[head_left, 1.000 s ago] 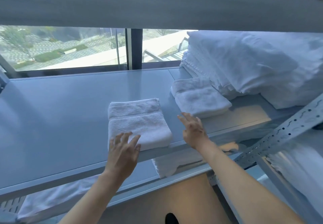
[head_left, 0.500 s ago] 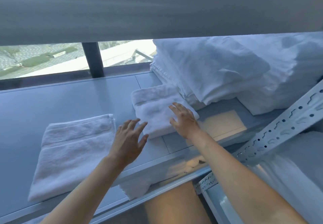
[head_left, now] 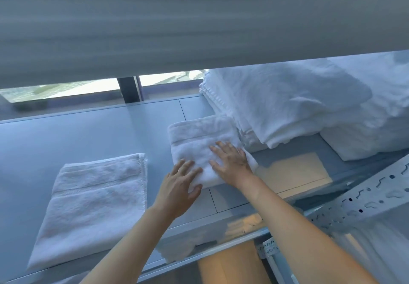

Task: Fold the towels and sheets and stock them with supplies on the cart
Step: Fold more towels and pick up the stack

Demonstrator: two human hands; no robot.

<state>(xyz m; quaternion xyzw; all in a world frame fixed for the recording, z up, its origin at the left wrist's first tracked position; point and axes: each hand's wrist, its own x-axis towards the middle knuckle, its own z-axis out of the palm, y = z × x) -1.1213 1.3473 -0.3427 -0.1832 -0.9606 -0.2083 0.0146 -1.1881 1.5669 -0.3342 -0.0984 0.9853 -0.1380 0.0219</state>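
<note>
While both hands lie flat, fingers straight, on towel [head_left: 200,151] | left hand [head_left: 179,186] near edge, right hand [head_left: 230,164] atop | soft, light; lift from folded sides.

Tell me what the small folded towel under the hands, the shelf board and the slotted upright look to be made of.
Small folded towel: white looped terry, probably cotton; fuzzy pile, woven band. Shelf board: smooth matt grey panels, painted metal or laminate; unclear. Slotted upright: pale painted metal, judging by punched holes.
</note>
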